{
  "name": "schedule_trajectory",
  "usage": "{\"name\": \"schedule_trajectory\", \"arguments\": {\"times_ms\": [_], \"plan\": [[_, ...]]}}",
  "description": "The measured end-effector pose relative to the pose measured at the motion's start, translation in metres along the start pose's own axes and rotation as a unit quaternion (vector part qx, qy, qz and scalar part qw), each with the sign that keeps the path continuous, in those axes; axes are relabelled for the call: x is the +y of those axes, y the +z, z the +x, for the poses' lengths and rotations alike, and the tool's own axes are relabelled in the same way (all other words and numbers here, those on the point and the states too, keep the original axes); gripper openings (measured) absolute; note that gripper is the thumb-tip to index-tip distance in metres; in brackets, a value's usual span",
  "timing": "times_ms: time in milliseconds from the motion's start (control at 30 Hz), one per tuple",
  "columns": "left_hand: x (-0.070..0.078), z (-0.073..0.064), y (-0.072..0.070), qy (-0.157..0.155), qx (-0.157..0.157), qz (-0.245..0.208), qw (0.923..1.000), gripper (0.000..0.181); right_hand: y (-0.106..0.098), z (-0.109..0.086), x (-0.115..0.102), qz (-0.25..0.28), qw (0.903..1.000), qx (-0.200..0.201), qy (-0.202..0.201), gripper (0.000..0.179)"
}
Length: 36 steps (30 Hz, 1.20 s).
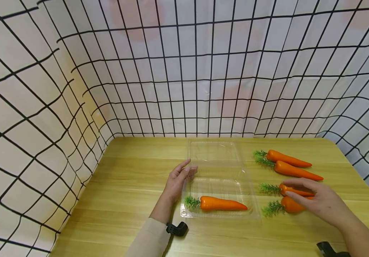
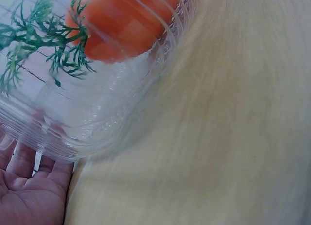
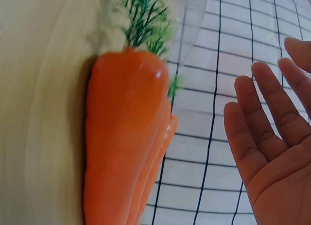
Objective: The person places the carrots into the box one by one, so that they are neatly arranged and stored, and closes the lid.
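Note:
A clear plastic clamshell box (image 1: 250, 210) lies unfolded on the table, with one orange carrot (image 1: 220, 203) with green leaves in its near half. My left hand (image 1: 175, 182) is at the box's left side by the fold, its fingers extended against the plastic; some fingers show through the clear wall in the left wrist view. To the right of the box, my right hand (image 1: 322, 201) hovers over two carrots, a farther one (image 1: 284, 189) and a nearer one (image 1: 290, 205). Its fingers are spread with a gap before the carrots in the right wrist view, and it holds nothing.
Two more carrots, one farther back (image 1: 287, 157) and one in front of it (image 1: 297, 171), lie at the back right of the wooden table (image 1: 123, 178). A white wall covering with a black grid (image 1: 203, 89) surrounds the table at the back and sides.

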<state>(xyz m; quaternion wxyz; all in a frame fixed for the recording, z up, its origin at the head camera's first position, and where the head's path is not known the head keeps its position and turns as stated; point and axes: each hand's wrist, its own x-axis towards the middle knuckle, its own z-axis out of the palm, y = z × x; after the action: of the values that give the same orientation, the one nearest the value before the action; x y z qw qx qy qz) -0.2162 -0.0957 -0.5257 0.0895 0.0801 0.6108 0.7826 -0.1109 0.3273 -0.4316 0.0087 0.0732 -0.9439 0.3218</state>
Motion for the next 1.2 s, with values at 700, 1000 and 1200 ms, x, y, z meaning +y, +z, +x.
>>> {"name": "schedule_trajectory", "arguments": {"times_ms": [700,1000,1200], "plan": [[-0.004,-0.002,-0.002,0.003,-0.002,0.000,1.0000,0.052,-0.010,-0.016,0.056,-0.045,0.9967,-0.036,0.056,0.038],[-0.003,-0.003,-0.001,0.000,0.002,0.002,1.0000,0.050,-0.007,-0.017,0.073,-0.060,0.9957,-0.032,0.064,0.037],[-0.003,-0.002,-0.001,0.003,0.000,0.000,1.0000,0.052,-0.003,-0.015,0.077,-0.047,0.9938,-0.058,0.082,0.044]]}}
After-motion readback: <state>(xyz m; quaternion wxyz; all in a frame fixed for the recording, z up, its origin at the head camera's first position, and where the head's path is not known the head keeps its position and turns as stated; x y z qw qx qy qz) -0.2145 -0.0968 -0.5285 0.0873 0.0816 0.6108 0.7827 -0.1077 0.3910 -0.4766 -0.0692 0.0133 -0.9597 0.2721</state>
